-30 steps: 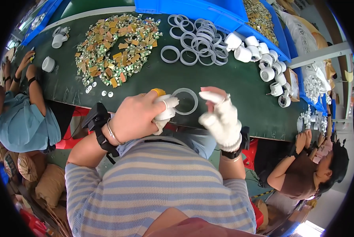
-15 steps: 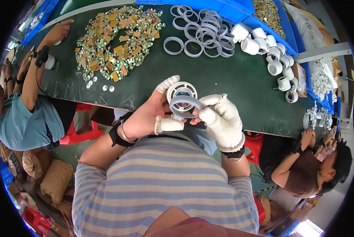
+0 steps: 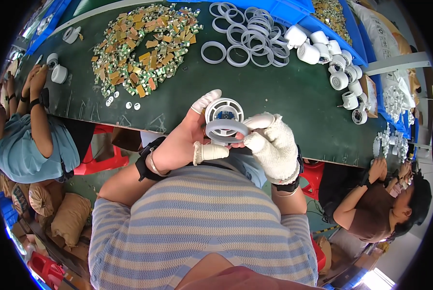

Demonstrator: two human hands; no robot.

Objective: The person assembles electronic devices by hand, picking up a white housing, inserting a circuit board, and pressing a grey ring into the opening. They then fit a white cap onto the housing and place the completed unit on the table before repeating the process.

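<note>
My left hand [image 3: 178,140], with white covers on its thumb and a fingertip, is closed around a round white plastic housing [image 3: 224,103]. A small blue circuit board [image 3: 224,115] shows inside its open face. In a white knit glove, my right hand [image 3: 273,149] pinches a grey ring [image 3: 227,137] by its right side. The ring is tilted and overlaps the near part of the housing; whether the two touch, I cannot tell. Both hands are close together over the table's near edge, in front of my body.
On the dark green table [image 3: 202,84] lie a heap of small circuit boards [image 3: 141,48], several grey rings [image 3: 252,36] and several white housings [image 3: 339,67]. Blue bins [image 3: 284,12] line the back. Co-workers sit at left [image 3: 37,135] and right [image 3: 366,208].
The grey ring has tipped flatter and shifted slightly toward me, uncovering more of the circuit board. At left, the co-worker's outstretched arm has drawn back from the table.
</note>
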